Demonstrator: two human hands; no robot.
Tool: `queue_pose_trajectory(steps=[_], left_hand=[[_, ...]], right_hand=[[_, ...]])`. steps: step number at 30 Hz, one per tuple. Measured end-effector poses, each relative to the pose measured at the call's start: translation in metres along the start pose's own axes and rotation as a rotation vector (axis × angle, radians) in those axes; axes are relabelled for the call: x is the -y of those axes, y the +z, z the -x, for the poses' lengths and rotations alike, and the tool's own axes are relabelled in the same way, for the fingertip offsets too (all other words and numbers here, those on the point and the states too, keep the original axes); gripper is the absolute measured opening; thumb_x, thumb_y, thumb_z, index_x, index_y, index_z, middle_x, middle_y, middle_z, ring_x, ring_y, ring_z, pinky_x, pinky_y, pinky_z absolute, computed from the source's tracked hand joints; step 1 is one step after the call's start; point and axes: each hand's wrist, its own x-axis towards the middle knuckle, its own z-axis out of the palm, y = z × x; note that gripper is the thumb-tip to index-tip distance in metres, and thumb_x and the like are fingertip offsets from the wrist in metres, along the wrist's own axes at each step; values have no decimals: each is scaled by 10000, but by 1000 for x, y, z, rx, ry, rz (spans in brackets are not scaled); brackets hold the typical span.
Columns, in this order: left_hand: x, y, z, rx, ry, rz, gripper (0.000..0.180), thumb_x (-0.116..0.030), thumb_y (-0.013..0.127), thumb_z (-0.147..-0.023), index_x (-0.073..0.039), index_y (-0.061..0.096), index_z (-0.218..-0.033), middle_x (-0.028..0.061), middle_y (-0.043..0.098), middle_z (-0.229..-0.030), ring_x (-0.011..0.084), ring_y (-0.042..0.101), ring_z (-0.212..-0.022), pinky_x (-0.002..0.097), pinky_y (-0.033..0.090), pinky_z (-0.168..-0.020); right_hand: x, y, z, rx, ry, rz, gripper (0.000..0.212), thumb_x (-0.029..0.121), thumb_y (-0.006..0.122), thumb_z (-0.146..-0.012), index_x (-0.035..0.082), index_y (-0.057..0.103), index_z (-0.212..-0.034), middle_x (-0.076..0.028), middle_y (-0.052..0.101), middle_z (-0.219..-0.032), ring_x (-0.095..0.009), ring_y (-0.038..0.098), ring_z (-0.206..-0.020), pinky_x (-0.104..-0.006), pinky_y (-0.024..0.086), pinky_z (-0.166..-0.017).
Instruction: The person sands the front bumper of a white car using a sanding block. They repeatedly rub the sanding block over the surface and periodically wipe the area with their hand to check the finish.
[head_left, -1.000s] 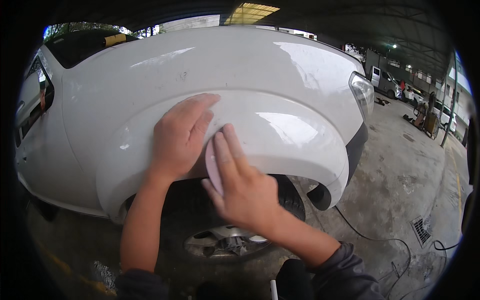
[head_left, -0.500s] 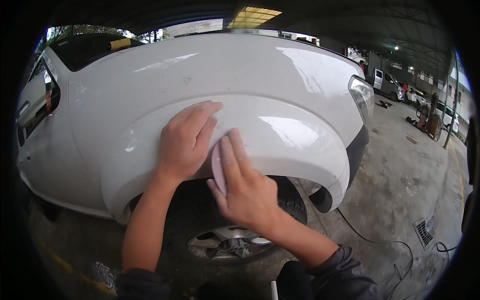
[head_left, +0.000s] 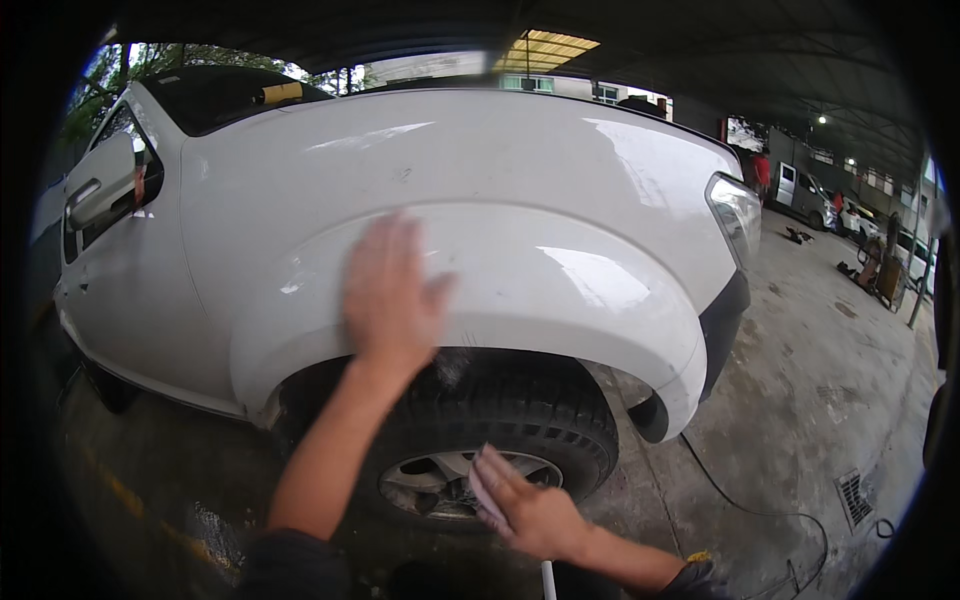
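My left hand [head_left: 392, 290] lies over the white wheel-arch flare of a car's front fender [head_left: 520, 245]. Its fingers are stretched out and blurred by motion, with nothing in them. Lower down, in front of the wheel [head_left: 430, 485], my right hand [head_left: 540, 520] is closed on a thin pale pink sanding disc [head_left: 488, 498], held away from the panel. Faint scuffs and small dark specks mark the paint around the arch. A spray of fine droplets or dust hangs in front of the tire [head_left: 510, 410].
The headlight [head_left: 735, 215] and dark bumper corner [head_left: 725, 315] are at the right. A yellow roll-like object [head_left: 280, 93] rests near the windshield. A cable [head_left: 745, 508] crosses the concrete by a floor grate [head_left: 855, 500]. Farther back are parked vehicles and a person in red [head_left: 762, 172].
My right hand has come off the fender with the sanding disc and dropped in front of the wheel. My left hand stays at the arch, its fingers now blurred. The view has shifted.
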Motion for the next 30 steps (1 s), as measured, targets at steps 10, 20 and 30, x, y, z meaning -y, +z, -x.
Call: queue_pose_trajectory(steps=[10,20,30], left_hand=[[-198,78,-17,294,555,152,822,-592,620,-937,27,524,-1469,200,481,-1566,340,389,-1494,445,242,-1261],[33,-8,-13,71,-194,-124,634,-330,663,-984,23,498,-1483,238,480,-1557,423,420,-1459,524,301,-1223],[-279,101,-19,405,673,-94,891,-655,541,-950,32,473,-1514,163,464,-1588,315,360,-1504,451,205,-1260]], right_hand=[[-12,48,10,503,-88,-136,644,501,474,-1056,93,435,-1553,-243,517,-1516,-420,713,-1054,-478,604,-902],[-133,55,79,713,68,-121,665,509,396,-1088,120,320,-1623,-180,340,-1666,-392,502,-1411,-482,423,-1158],[-46,56,-8,644,-297,-519,472,325,590,-1002,46,590,-1382,-209,675,-1316,-399,614,-1257,-461,472,-1076]])
